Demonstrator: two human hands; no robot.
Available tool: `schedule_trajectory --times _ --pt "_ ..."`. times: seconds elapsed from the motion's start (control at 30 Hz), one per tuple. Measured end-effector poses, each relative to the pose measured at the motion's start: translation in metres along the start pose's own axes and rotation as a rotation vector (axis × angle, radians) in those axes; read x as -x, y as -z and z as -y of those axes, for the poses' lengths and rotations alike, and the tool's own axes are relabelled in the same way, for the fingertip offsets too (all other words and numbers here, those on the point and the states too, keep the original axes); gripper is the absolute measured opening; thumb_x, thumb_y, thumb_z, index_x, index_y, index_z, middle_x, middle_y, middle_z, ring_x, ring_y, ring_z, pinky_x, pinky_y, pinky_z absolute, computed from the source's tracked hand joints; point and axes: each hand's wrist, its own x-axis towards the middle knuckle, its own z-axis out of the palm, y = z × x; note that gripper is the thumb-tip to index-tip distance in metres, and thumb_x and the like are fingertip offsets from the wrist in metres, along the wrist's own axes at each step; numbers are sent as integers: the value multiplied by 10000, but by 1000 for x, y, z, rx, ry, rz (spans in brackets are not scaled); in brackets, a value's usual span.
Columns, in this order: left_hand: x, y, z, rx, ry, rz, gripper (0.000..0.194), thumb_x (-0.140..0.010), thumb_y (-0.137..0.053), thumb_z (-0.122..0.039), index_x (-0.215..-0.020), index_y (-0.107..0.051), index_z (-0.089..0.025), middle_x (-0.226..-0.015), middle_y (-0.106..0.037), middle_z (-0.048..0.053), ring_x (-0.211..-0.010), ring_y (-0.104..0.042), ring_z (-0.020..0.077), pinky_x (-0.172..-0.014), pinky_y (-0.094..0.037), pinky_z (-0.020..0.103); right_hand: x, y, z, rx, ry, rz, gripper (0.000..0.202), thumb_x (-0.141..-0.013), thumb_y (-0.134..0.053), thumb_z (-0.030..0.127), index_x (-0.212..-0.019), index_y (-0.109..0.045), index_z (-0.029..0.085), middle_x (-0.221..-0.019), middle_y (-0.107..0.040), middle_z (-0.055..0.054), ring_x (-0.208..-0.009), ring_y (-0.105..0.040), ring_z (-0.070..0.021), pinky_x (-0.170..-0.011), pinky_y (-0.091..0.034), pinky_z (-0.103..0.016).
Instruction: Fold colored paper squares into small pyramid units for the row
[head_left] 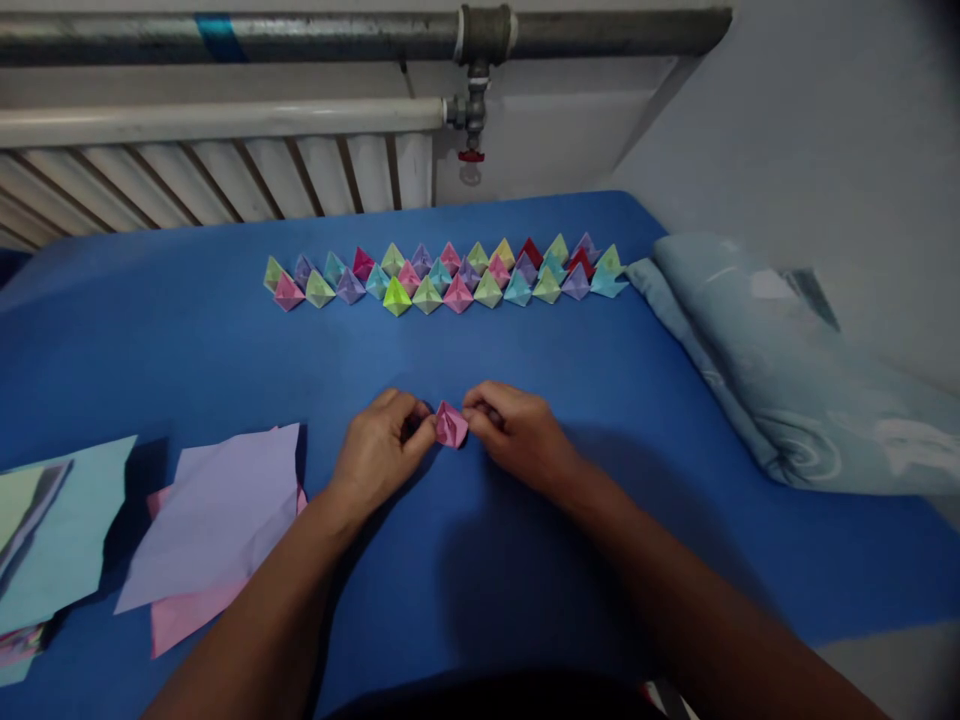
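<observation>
A small pink origami boat [451,426] is held between my two hands over the blue surface. The thumb and fingers of my left hand [386,440] pinch its left tip. On the opposite side, my right hand [516,430] grips the right tip the same way. Beyond the hands, several folded paper boats [427,294] in green, pink, purple, blue, yellow and red stand in close staggered rows. By my left forearm lies a purple paper sheet [217,510] on top of a pink sheet [191,622].
At the far left is a pile of light blue and other coloured sheets [67,550]. A rolled pale blue blanket [780,370] lies at the right against the wall. Behind the blue-covered surface [225,370] are a white radiator [225,120] and a metal pipe [337,36] with a valve.
</observation>
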Motion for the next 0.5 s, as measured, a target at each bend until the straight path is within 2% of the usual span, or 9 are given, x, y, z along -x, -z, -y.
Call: schedule_trajectory --times 0.1,0.33,0.5 --pt "-1 3 0 84 86 -72 130 -834 -543 -265 -846 -641 -181 -755 -615 1 -605 -530 112 -605 -432 256 8 5 5 -31 80 52 89 -850 -545 197 -882 -628 188 -758 -617 0 -656 -528 -108 -637 -375 -225" --pt "-1 3 2 131 174 -133 141 -823 -544 -285 -852 -645 -190 -809 -647 15 -658 -570 130 -662 -474 286 14 1 7 193 185 219 148 -879 -498 177 -865 -645 180 -770 -596 -16 -653 -497 -114 -607 -328 -233" --pt "-2 5 3 191 210 -126 158 -820 -548 -314 -861 -644 -197 -839 -663 24 -719 -605 150 -698 -485 301 14 13 7 250 264 204 158 -875 -479 136 -851 -633 164 -799 -581 -32 -696 -502 -122 -629 -340 -235"
